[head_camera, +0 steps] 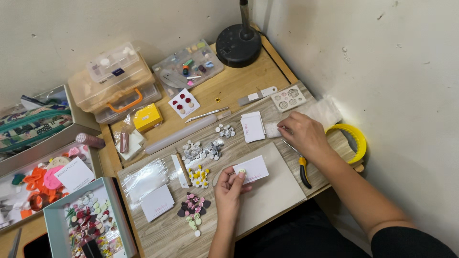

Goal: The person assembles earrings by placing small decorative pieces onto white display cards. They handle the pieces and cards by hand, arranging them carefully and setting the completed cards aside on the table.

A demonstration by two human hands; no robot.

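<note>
On the grey mat [275,191]: your left hand [229,188] pinches a white card [252,169] with a small pale piece at its edge | beyond the mat's far right corner: your right hand [303,134] presses fingertips onto white padding [320,113] | right of mat: yellow-handled pliers [302,169].

Tucked into a corner between two off-white plaster walls [406,62], scuffed and pocked with small marks. Small wooden worktop [229,88] pushed up against both, pale grain, raised wooden edging along the right side. Round black lamp base [237,45] with a metal stem at the far corner. Dark floor [291,234] below the near edge. Soft, even light, faint shadows only.
</note>
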